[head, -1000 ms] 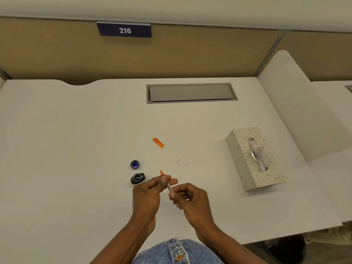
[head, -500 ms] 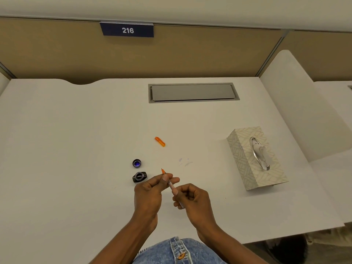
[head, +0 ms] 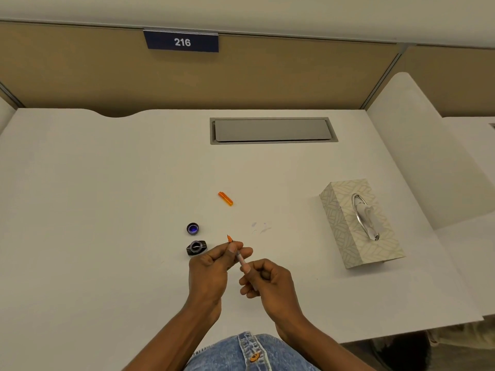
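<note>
Left grip (head: 211,267) is pinching the pen (head: 240,257) near its nib, right grip (head: 272,283) clasping its tail — a jerky twist risks spattering ink on the counter (head: 107,210).

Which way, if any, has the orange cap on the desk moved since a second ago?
No. The orange cap keeps its place, nearer the person and left of the grey hatch; only the camera shifted.

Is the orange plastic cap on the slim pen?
No, the orange plastic cap lies on the white desk, apart from the slim pen.
</note>
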`<action>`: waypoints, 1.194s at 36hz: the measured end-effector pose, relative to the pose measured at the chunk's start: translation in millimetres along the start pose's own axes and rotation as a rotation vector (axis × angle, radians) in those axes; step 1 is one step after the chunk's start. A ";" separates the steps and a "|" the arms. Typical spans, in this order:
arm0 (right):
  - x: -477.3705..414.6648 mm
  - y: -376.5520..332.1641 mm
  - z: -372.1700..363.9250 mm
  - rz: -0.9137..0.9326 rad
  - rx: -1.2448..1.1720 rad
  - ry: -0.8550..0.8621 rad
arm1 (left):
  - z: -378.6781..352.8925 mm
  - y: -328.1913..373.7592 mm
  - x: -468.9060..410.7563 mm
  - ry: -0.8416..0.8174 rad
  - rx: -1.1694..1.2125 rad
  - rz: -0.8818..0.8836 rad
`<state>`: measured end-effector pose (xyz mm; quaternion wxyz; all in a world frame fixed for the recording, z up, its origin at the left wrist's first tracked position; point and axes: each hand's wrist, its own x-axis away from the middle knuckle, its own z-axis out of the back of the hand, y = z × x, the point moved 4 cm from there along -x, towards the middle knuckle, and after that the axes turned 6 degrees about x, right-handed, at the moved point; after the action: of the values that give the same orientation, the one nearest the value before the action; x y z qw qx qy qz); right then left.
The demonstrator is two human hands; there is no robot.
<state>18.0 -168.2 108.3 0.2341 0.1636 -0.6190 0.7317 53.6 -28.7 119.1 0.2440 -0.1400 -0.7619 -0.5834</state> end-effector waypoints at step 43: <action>7.4 7.5 -5.7 -0.013 -0.062 -0.050 | 11.4 -6.3 -5.1 -0.004 0.131 -0.002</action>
<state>8.0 -162.5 104.9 0.2283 0.1787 -0.6460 0.7061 52.3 -19.1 108.9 0.2506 -0.1241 -0.7990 -0.5324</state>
